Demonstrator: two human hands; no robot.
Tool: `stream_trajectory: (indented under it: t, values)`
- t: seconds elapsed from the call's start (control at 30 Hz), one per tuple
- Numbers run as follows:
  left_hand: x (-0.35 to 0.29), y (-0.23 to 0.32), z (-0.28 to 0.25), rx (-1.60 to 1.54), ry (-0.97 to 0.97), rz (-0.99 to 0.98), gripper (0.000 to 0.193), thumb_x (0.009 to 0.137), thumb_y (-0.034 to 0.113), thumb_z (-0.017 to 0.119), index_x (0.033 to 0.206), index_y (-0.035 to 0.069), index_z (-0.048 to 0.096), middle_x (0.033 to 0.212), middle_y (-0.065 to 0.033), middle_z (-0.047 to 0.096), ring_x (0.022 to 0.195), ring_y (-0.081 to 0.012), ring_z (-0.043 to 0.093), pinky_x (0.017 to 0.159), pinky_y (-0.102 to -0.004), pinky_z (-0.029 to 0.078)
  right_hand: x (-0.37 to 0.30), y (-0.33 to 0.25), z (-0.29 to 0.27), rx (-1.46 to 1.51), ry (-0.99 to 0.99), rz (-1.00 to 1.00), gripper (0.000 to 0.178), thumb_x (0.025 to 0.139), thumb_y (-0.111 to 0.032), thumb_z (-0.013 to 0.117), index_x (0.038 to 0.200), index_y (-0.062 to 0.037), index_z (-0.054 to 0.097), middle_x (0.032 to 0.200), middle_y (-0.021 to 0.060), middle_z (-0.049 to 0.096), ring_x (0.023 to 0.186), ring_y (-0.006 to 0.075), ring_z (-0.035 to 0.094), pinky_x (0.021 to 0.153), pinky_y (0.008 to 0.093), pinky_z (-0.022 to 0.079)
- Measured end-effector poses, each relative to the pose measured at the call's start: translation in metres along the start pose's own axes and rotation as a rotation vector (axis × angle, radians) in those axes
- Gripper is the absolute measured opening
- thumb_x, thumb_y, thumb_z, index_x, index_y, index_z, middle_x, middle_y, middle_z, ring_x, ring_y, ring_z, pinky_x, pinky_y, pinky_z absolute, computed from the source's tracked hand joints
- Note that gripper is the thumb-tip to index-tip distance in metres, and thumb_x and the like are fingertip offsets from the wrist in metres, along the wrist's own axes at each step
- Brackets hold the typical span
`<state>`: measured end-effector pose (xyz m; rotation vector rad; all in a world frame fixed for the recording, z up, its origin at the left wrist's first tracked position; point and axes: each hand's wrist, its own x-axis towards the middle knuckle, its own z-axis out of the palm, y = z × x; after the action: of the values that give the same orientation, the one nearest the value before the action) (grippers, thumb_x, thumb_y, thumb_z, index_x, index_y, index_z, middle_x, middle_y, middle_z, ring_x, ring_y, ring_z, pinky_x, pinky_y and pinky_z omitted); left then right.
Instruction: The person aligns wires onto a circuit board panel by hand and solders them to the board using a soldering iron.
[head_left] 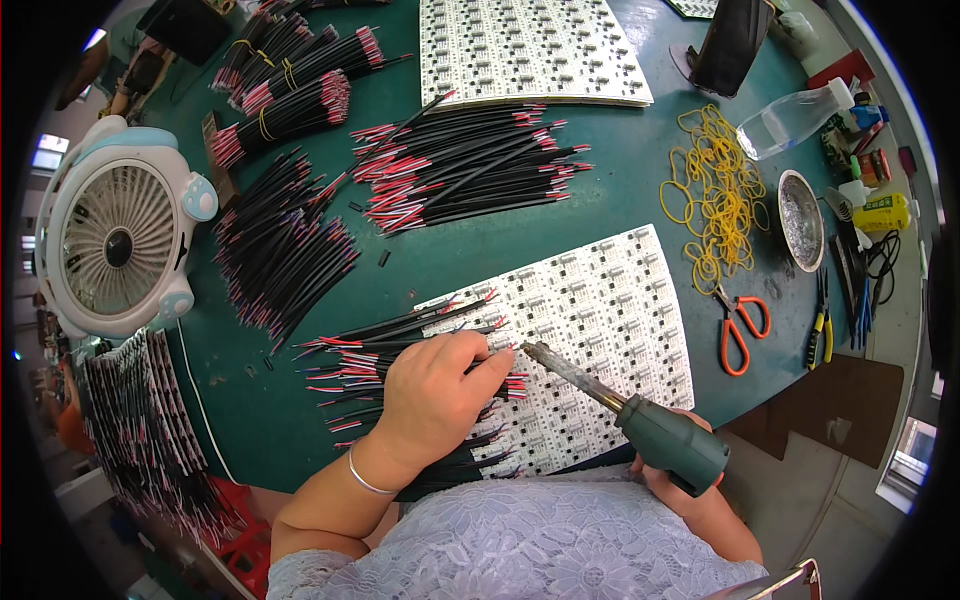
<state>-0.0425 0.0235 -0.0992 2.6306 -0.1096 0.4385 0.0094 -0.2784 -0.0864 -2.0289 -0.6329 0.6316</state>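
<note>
Head: board (610, 325), green table (625, 190), fan (118, 248)

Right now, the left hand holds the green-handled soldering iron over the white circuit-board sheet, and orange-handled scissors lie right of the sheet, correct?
Wrong hand: the head view shows the right hand holding the green-handled soldering iron over the white circuit-board sheet; the scissors do lie right of the sheet.

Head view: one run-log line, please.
left hand: over black wires on white circuit sheet | right hand: holding green soldering iron | iron tip: near left fingers
</note>
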Motion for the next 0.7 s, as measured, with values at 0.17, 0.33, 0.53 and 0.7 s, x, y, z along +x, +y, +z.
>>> stream_trajectory:
  t: [0.17,0.33,0.53,0.7]
  values:
    - [0.001,-0.001,0.0,-0.01,-0.012,-0.003,0.024,0.065,0.005,0.066,0.088,0.011,0.07,0.077,-0.0035,0.055,0.065,-0.0204,0.057,0.052,-0.0318,0.044,0.003,0.0,-0.003,0.024,-0.027,0.019,0.039,0.069,-0.009,0.072,0.107,-0.0013,0.063,0.108,0.0132,0.065,0.102,0.0278,0.062,0.092,0.0378,0.048]
    - [0.001,0.0,0.0,0.001,-0.019,-0.012,0.023,0.066,0.005,0.066,0.088,0.011,0.069,0.078,-0.0034,0.055,0.065,-0.0201,0.057,0.052,-0.0316,0.044,0.013,-0.005,-0.006,-0.07,-0.072,-0.105,0.039,0.076,-0.01,0.065,0.111,0.0025,0.055,0.099,0.0123,0.062,0.083,0.0221,0.062,0.076,0.0334,0.049]
    - [0.002,0.002,-0.001,0.016,-0.037,-0.016,0.021,0.068,0.006,0.066,0.088,0.011,0.069,0.078,-0.0032,0.055,0.066,-0.0202,0.057,0.055,-0.0321,0.045,0.001,0.007,-0.008,-0.048,-0.001,-0.159,0.047,0.08,-0.013,0.063,0.12,0.0051,0.047,0.099,0.0131,0.062,0.074,0.02,0.065,0.07,0.0313,0.051]
    - [0.002,0.003,-0.001,0.034,-0.043,-0.017,0.022,0.067,0.005,0.065,0.088,0.011,0.069,0.078,-0.0031,0.055,0.066,-0.0206,0.057,0.055,-0.0325,0.045,0.01,-0.012,-0.003,0.449,0.068,0.032,0.045,0.081,-0.012,0.064,0.119,0.0059,0.05,0.096,0.012,0.063,0.072,0.0177,0.066,0.069,0.0308,0.054]
